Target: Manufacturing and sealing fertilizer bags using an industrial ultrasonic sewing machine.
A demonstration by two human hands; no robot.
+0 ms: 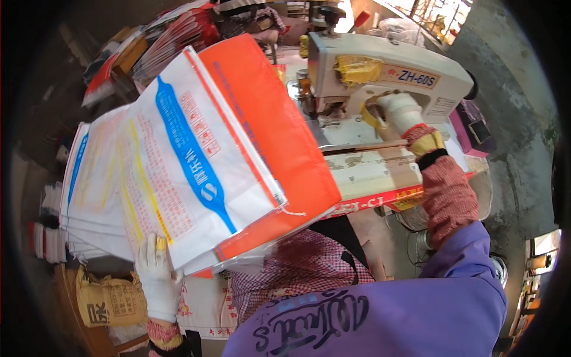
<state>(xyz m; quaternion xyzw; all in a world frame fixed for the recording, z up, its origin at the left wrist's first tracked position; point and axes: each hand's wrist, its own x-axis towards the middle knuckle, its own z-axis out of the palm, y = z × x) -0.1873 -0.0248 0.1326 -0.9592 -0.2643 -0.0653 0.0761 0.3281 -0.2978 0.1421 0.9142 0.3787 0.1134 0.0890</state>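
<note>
Guiding work at a sewing machine (386, 52): the white printed bag (173, 169) lies over an orange bag (278, 128), left of the needle area, its lower edge under the left hand's (159, 285) fingers, underside grip hidden; the right hand (401, 112) is beneath the machine arm, its closure indiscernible; the step appears to be positioning, the next move calling for edge alignment

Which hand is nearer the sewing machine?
Right. The right hand is close beside the sewing machine; the left hand is farther left, at the near edge of the bags.
</note>
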